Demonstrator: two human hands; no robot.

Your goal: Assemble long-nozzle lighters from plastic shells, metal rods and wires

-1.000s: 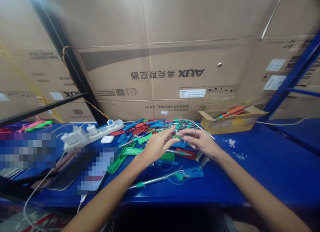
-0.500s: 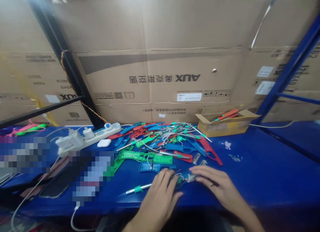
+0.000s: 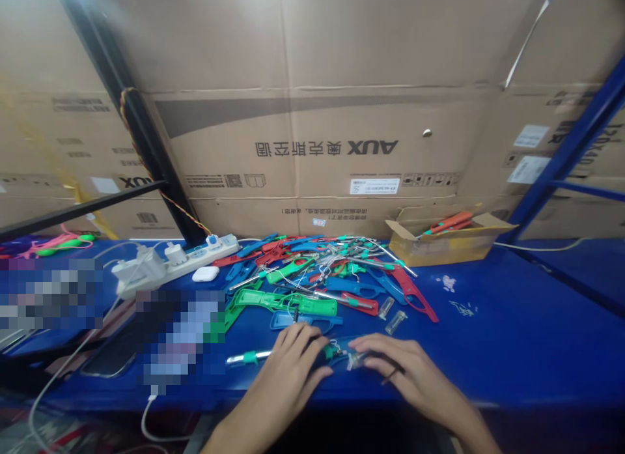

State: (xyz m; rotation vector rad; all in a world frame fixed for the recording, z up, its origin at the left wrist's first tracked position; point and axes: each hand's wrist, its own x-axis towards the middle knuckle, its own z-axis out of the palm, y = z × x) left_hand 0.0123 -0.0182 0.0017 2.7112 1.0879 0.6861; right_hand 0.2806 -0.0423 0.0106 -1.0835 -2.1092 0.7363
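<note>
Near the table's front edge my left hand (image 3: 293,359) lies closed over the middle of a half-built stick lighter. The lighter's metal tube (image 3: 263,355), with a green collar, sticks out to the left of that hand. Between my hands show a blue shell half, thin white wires (image 3: 336,344) and a small clear part (image 3: 355,361). My right hand (image 3: 415,372) has its fingertips closed at the clear part, at the lighter's right end. A thin dark piece (image 3: 390,375) shows between its fingers; its kind is unclear. Two clear fuel tanks (image 3: 396,322) lie just beyond.
Behind my hands spreads a pile of red, blue and green lighter shells (image 3: 312,304) and metal tubes. A small carton (image 3: 446,249) with orange pieces stands back right. A power strip (image 3: 215,251), white case (image 3: 205,274) and phones lie left. Tiny loose bits (image 3: 461,309) lie right.
Both hands and the lighter have shifted left and slightly toward me. The nearer clear fuel tank, partly covered before, now shows fully. The view has shifted slightly.
</note>
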